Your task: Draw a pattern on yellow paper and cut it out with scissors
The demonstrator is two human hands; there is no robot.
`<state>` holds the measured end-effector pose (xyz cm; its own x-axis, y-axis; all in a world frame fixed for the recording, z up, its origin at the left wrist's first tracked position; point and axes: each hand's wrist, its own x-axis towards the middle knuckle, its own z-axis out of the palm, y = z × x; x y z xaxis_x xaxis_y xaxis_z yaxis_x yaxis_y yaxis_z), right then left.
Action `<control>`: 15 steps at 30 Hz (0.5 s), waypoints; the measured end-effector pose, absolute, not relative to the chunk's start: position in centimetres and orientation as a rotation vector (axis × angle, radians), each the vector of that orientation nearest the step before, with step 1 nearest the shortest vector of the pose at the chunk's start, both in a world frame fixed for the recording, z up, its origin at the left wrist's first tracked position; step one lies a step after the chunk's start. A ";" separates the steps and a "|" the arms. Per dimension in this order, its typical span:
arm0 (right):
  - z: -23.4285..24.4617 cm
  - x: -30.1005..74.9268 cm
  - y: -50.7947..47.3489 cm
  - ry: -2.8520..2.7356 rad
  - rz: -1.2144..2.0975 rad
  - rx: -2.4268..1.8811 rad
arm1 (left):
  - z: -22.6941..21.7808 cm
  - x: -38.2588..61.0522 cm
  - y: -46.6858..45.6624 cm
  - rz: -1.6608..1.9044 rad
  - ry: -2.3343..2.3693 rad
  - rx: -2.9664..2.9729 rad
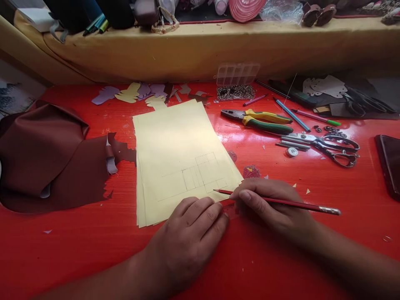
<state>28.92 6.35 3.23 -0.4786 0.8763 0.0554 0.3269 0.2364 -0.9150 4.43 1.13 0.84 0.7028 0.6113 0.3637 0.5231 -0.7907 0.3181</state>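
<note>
A stack of pale yellow paper (168, 137) lies on the red table, with ruled pencil lines forming boxes on the lower part of the top sheet. My right hand (275, 204) is closed around a red pencil (290, 203), whose sharpened tip points left at the drawn lines. Whether the tip touches the paper I cannot tell. Across the near edge of the stack rests my left hand (193, 237), fingers lying side by side and slightly bent, holding nothing. Its fingertips are partly hidden.
Brown leather-like material (62, 162) lies left. To the right are pliers (256, 121), metal scissors (328, 146), pens and a phone (389, 162). Behind the paper stand a clear compartment box (237, 81) with small metal rings and purple and yellow cut-outs (128, 92). A cloth-covered ledge (193, 50) runs along the back.
</note>
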 end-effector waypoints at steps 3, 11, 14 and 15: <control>3.3 29.0 6.4 -1.953 1.224 -1.088 | 0.8 4.4 1.1 0.678 0.917 2.715; 3.5 28.9 6.3 -1.866 1.229 -1.090 | 0.7 4.5 1.2 0.692 0.918 2.726; 3.4 29.1 6.1 -1.785 1.217 -1.076 | 0.6 4.4 1.1 0.676 0.922 2.724; 3.4 29.3 6.1 -1.761 1.214 -1.072 | 0.6 4.4 1.1 0.675 0.921 2.720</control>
